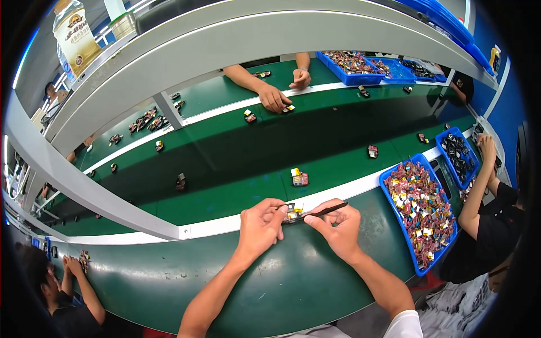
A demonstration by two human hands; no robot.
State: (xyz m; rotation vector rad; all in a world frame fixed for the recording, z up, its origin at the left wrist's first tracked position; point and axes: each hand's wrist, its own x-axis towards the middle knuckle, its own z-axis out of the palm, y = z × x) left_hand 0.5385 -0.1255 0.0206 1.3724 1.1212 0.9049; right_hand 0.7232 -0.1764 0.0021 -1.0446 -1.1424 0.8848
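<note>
Just in front of the white rail, my left hand [259, 228] pinches a small electronic assembly [293, 214] with a dark casing and white and yellow parts. My right hand [338, 230] is closed round a slim black pen-like tool [332, 209]; its thin end points left, at the assembly. Whether the tip touches it is too small to tell. Beyond the rail, another assembly [300, 178] with a yellow tab and a reddish board lies on the green conveyor belt [248, 188].
At my right, a blue tray [385, 183] holds many reddish boards with white and yellow parts; a smaller blue tray [475, 169] holds black casings. A grey frame [127, 211] crosses the left side. Across the belt, a co-worker's hand [274, 99] touches an assembly. Co-workers sit on both sides.
</note>
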